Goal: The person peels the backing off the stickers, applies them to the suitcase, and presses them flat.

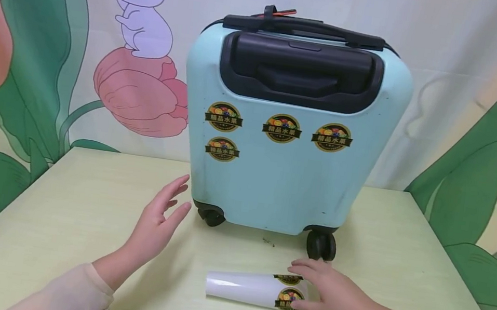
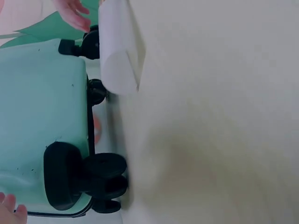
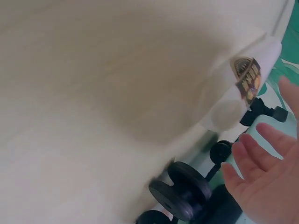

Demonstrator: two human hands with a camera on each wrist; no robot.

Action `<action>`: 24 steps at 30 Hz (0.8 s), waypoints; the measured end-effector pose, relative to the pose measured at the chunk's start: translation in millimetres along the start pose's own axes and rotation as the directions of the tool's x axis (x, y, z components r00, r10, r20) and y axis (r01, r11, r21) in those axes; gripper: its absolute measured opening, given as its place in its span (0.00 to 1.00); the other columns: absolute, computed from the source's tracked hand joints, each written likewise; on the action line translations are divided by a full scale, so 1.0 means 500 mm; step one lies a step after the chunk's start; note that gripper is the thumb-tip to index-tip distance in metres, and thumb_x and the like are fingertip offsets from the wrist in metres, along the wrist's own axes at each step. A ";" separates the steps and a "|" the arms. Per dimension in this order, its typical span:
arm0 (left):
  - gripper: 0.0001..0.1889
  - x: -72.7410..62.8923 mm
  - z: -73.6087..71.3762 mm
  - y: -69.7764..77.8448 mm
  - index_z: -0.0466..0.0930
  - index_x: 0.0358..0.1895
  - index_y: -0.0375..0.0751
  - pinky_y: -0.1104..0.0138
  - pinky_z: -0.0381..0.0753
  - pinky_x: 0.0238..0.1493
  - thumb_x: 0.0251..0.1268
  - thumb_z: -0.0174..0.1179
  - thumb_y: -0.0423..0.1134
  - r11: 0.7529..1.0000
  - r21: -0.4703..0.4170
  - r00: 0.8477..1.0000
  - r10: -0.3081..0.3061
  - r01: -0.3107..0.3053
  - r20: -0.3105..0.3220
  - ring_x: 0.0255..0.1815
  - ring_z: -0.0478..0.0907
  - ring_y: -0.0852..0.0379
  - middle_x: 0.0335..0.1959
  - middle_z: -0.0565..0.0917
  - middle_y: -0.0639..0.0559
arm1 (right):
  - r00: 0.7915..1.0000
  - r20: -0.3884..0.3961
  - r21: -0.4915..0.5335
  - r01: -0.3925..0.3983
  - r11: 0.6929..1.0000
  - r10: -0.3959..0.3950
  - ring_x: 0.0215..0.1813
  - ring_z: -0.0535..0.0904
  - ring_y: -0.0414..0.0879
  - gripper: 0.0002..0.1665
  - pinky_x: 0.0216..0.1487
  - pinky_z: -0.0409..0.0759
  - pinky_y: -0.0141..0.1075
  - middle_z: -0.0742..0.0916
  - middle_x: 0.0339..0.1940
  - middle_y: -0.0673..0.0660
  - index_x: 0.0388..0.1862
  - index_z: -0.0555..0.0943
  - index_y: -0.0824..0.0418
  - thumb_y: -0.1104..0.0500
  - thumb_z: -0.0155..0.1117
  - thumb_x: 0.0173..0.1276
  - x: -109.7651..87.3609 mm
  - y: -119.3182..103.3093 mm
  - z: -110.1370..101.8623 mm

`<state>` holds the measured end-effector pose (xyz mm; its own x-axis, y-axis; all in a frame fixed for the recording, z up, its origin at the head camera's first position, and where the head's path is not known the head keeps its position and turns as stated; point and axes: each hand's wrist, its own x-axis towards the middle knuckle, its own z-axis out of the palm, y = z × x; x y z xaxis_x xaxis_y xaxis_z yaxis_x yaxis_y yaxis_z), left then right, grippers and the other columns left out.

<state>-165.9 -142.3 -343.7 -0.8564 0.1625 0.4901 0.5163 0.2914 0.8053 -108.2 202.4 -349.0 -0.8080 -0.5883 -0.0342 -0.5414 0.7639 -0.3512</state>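
Stickers [image 1: 282, 128] on the front of the pale blue suitcase [image 1: 272, 189], visible in the head view alone: 4, with 3 in a row and 1 at 6 o'clock from the leftmost. Also only there: black top handle [image 1: 305, 28] at 12 o'clock, and 1 painted rabbit [image 1: 144, 31] on the backdrop at 10 o'clock from the suitcase. Visible in the left wrist view: at least 3 black wheels [image 2: 105, 165] beneath the suitcase, against 2 sets in the head view, plus the plain white end of the rolled sheet [image 1: 240, 286]. Visible in the right wrist view: the printed end, 1 sticker in sight; in the head view, 2 there, 1 partly hidden by the curve. Rolled sheets: 1, lying crosswise on the table [image 1: 80, 216] at 6 o'clock from the suitcase. Hands: 2. Left hand [image 1: 157, 221] unclenched, fingers extended, near the suitcase edge at 8 o'clock; rolled sheet at 4 o'clock from that hand. Right hand [image 1: 336, 295] likewise unclenched, at the printed end; rolled sheet at 9 o'clock. Thumb touching or just apart: cannot tell.
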 end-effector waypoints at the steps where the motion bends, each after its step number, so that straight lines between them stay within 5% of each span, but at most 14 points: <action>1: 0.25 -0.004 0.001 0.000 0.61 0.68 0.38 0.49 0.63 0.60 0.69 0.52 0.33 1.000 -0.012 1.000 -0.017 0.017 0.009 0.65 0.64 0.49 0.67 0.65 0.45 | 1.000 0.011 -0.010 0.002 1.000 -0.002 0.60 0.71 0.55 0.34 0.56 0.71 0.50 0.76 0.59 0.56 0.57 0.76 0.60 0.44 0.68 0.57 -0.001 0.002 0.004; 9: 0.20 -0.030 0.018 0.012 0.67 0.64 0.37 0.64 0.70 0.57 0.70 0.50 0.35 0.973 -0.139 0.980 -0.168 0.182 0.109 0.60 0.71 0.50 0.62 0.71 0.44 | 0.999 0.037 -0.050 0.025 0.998 -0.023 0.59 0.72 0.54 0.38 0.54 0.73 0.49 0.77 0.58 0.56 0.59 0.74 0.59 0.52 0.75 0.49 0.000 0.013 0.030; 15: 0.16 -0.052 0.048 0.015 0.72 0.58 0.35 0.64 0.69 0.58 0.70 0.50 0.34 0.936 -0.221 0.949 -0.224 0.273 0.224 0.53 0.76 0.48 0.56 0.76 0.44 | 0.999 -0.024 -0.074 0.040 0.996 -0.042 0.56 0.75 0.53 0.31 0.53 0.73 0.48 0.81 0.53 0.55 0.55 0.77 0.61 0.55 0.73 0.52 0.008 0.015 0.037; 19: 0.15 -0.067 0.066 0.018 0.74 0.55 0.34 0.59 0.71 0.55 0.71 0.50 0.37 0.912 -0.215 0.905 -0.267 0.348 0.331 0.48 0.78 0.45 0.49 0.80 0.43 | 0.997 -0.076 -0.019 0.032 0.999 -0.034 0.54 0.77 0.51 0.26 0.52 0.74 0.47 0.82 0.51 0.54 0.55 0.78 0.61 0.55 0.69 0.57 0.013 0.011 0.032; 24: 0.16 -0.089 0.104 0.031 0.75 0.52 0.30 0.56 0.74 0.50 0.71 0.49 0.39 0.878 -0.198 0.817 -0.295 0.436 0.495 0.43 0.81 0.50 0.42 0.83 0.43 | 0.989 -0.144 0.171 0.007 0.985 0.018 0.49 0.79 0.45 0.21 0.49 0.76 0.44 0.84 0.47 0.49 0.54 0.79 0.58 0.53 0.65 0.63 0.025 0.006 0.023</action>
<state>-120.3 -95.9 -370.4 -0.8581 0.5135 -0.0020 0.0817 0.1403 0.9867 -117.3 194.3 -361.0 -0.8427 -0.5299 0.0949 -0.4993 0.7034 -0.5058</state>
